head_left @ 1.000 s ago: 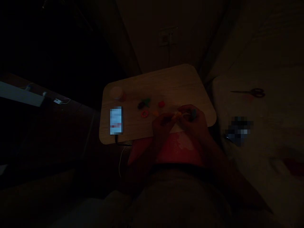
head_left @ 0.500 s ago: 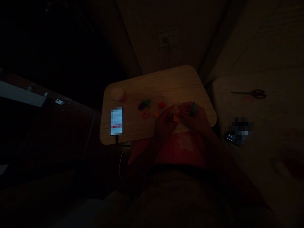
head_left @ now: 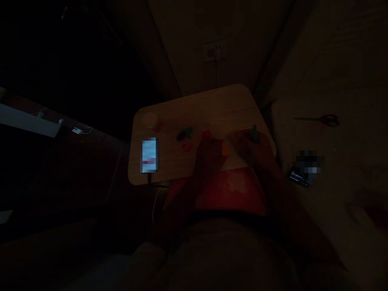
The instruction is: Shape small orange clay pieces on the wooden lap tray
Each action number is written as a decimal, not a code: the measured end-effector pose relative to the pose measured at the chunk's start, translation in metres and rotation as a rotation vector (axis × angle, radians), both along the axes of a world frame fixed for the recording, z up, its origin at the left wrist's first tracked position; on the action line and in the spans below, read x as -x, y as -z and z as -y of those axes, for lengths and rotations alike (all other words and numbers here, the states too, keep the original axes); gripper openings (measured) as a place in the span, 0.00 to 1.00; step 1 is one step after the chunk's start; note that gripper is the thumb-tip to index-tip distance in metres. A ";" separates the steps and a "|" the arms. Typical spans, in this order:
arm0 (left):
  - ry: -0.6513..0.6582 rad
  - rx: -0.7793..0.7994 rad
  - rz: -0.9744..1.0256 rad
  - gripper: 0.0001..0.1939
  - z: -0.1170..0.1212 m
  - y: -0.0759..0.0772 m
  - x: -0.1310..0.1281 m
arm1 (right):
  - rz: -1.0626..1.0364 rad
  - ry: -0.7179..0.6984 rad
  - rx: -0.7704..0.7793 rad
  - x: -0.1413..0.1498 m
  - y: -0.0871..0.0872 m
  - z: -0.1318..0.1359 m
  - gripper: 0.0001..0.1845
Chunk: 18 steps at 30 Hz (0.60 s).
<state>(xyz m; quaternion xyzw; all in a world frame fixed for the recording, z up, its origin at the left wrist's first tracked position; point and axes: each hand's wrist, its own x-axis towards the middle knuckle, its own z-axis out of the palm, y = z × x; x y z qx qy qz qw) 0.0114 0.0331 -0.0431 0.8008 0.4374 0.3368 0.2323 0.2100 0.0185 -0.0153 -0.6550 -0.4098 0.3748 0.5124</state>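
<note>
The scene is very dark. Over the wooden table (head_left: 224,105), my left hand (head_left: 209,155) is closed, with a small orange piece (head_left: 224,149) showing at its fingertips. To its right, a gap apart, is my right hand (head_left: 254,149), with curled fingers. A slim blue-green piece (head_left: 254,132) sticks up from it; its lower end is hidden. Just beyond my left hand lies a red piece (head_left: 206,133). Further left are a green star-like piece (head_left: 188,131), a dark purple piece (head_left: 181,136) and a red-orange ring (head_left: 185,146).
A round tub (head_left: 150,120) stands at the table's back left, with a lit phone (head_left: 149,155) and its cable nearer me. Scissors (head_left: 323,119) and a dark device (head_left: 303,171) lie on the surface to the right. A wall socket (head_left: 214,51) is behind.
My hands, close together before, have moved apart: the right one to the right with the blue-green piece, the left slightly left. The orange piece on the table is now covered by my left hand.
</note>
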 end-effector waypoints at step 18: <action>0.053 -0.128 -0.218 0.21 -0.003 -0.006 0.015 | 0.253 -0.245 0.099 0.001 0.009 0.011 0.17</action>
